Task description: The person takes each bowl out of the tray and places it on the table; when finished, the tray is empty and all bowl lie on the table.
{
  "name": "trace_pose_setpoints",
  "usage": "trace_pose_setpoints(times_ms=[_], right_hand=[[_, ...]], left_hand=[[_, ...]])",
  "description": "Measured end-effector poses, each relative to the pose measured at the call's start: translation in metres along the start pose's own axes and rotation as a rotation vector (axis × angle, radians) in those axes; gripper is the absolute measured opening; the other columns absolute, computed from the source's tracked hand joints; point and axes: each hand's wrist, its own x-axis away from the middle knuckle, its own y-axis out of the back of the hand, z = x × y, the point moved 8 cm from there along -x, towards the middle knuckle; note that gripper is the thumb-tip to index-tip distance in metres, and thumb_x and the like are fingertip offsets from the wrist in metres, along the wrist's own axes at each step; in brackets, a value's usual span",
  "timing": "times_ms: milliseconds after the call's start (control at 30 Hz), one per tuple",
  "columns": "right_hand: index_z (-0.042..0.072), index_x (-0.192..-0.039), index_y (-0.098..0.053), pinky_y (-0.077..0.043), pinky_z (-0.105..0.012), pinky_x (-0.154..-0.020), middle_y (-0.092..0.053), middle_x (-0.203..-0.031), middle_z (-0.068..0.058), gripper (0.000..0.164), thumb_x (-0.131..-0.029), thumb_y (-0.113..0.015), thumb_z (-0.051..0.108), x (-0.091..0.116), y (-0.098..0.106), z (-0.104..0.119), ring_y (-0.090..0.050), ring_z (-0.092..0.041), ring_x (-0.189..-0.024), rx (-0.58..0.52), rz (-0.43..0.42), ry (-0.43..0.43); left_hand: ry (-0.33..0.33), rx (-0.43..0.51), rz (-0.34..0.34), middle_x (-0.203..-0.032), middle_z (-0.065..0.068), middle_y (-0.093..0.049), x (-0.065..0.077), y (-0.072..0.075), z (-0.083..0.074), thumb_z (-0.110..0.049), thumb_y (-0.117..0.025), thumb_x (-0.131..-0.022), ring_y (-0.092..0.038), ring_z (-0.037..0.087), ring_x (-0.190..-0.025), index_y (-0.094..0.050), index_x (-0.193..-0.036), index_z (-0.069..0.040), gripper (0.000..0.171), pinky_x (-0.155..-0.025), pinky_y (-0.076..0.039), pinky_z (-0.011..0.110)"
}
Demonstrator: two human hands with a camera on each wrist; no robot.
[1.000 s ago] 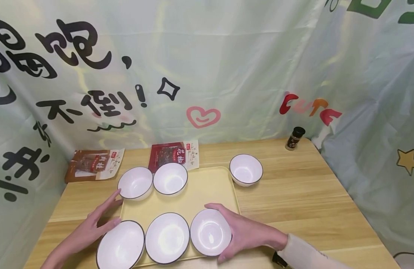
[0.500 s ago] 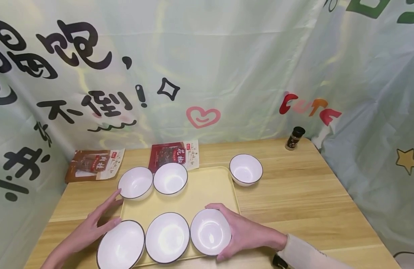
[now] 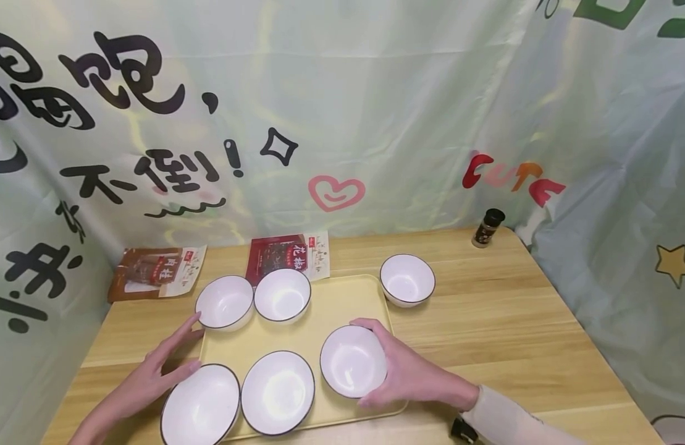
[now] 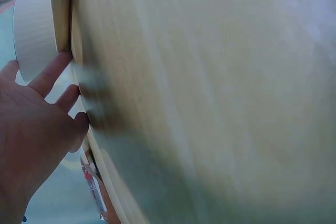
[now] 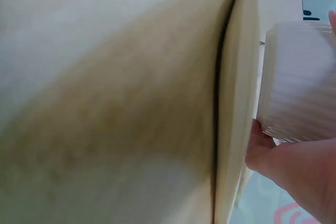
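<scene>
My right hand grips a white bowl with a dark rim, thumb at its near side and fingers around the far right. In the right wrist view the ribbed side of that bowl is close over the tray. The pale yellow tray bears two bowls at its front, a left one and a middle one, and two at its back left, an outer one and an inner one. My left hand lies with fingers spread at the tray's left edge, fingertips right by the left bowls.
Another white bowl stands by the tray's back right corner. A brown spice packet and a red one lie at the back, near the hanging cloth. A black-capped spice jar stands at the back right of the table.
My right hand has moved the bowl from the front right of the tray backward and slightly right, uncovering the tray's front right corner. The left hand and the other bowls have stayed put.
</scene>
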Motion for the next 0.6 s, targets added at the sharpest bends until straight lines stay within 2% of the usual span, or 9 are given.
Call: trace_pose_setpoints(times_ms=[600], right_hand=[[0.031,-0.162,-0.036,-0.056,-0.049,-0.100,-0.049,-0.154,-0.010,0.120,-0.066,-0.107,0.024,-0.003,0.039,0.019,-0.060,-0.033,-0.128,0.023,-0.177,-0.005]], left_hand=[[0.000,0.004,0.001,-0.164,0.025,-0.048,-0.001,0.000,0.001,-0.023,-0.068,-0.110,-0.028,0.057,-0.152,-0.015,-0.176,-0.039,0.086,-0.106,-0.028,0.088]])
